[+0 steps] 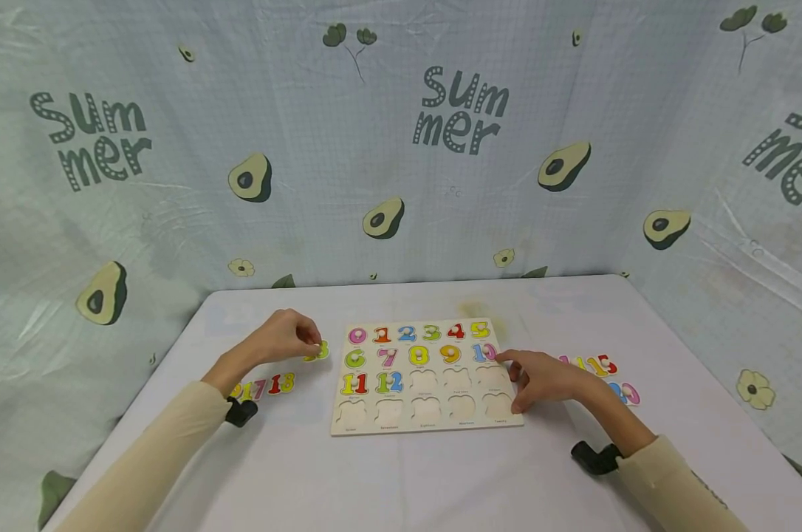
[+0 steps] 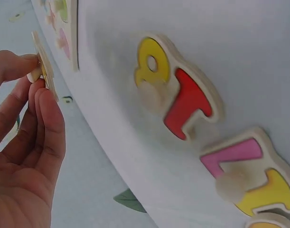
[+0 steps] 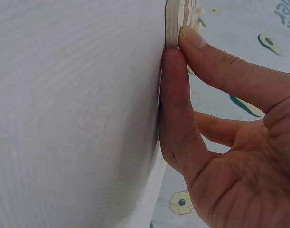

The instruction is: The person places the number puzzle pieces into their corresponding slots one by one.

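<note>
My left hand [image 1: 283, 340] pinches a yellow-green number piece [image 1: 323, 350] by its knob, left of the wooden number puzzle board [image 1: 406, 406]. In the left wrist view this piece [image 2: 48, 71] is seen edge-on between thumb and fingers, its face turned away. My right hand [image 1: 540, 377] grips the board's right edge. The right wrist view shows the thumb [image 3: 197, 40] on the board's upper side and a finger against its edge [image 3: 172, 23]. Pieces 0 to 12 sit in the upper rows; bare recesses fill the rest.
Left of the board lie loose pieces, among them a red-and-yellow 18 [image 1: 281, 383] and a yellow-and-pink 17 [image 1: 253, 389]. More loose pieces, including a 15 [image 1: 602, 365] and a blue-and-pink piece [image 1: 625, 393], lie beyond my right wrist. A printed curtain [image 1: 454, 199] stands behind the white table [image 1: 288, 473].
</note>
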Demonstrator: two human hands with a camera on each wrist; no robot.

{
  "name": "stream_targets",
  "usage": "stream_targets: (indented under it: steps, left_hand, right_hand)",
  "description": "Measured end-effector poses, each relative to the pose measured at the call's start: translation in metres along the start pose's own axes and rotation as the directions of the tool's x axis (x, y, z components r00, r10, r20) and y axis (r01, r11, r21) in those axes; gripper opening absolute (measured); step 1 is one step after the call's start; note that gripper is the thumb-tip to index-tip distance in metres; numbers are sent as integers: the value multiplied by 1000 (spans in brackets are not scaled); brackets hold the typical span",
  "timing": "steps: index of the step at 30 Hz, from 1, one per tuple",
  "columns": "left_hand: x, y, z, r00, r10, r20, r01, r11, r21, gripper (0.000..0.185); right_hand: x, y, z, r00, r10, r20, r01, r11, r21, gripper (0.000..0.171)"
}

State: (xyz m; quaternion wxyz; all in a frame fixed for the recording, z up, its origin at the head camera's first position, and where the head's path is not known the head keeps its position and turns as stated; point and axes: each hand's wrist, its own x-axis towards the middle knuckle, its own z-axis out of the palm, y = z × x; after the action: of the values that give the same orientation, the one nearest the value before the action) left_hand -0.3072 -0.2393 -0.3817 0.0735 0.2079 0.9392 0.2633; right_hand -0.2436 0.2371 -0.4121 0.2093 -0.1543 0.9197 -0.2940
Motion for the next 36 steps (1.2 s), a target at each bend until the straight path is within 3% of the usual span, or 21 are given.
stream_targets:
  steps: [8,15,36]
  left_hand:
    - [6,20,7,996,88,6,-88,996,-6,4]
    - [13,40,15,992,128,24,-128,992,-10,4]
    - [52,90,41,962,251,107,-254,967,13,7]
  right_hand:
    - [0,-1,-1,1000,8,0,-8,1000,4,86]
    - [1,0,0,1000,22,5,-22,1000,2,87]
    - [3,4,-1,1000,-9,5,9,1000,2,86]
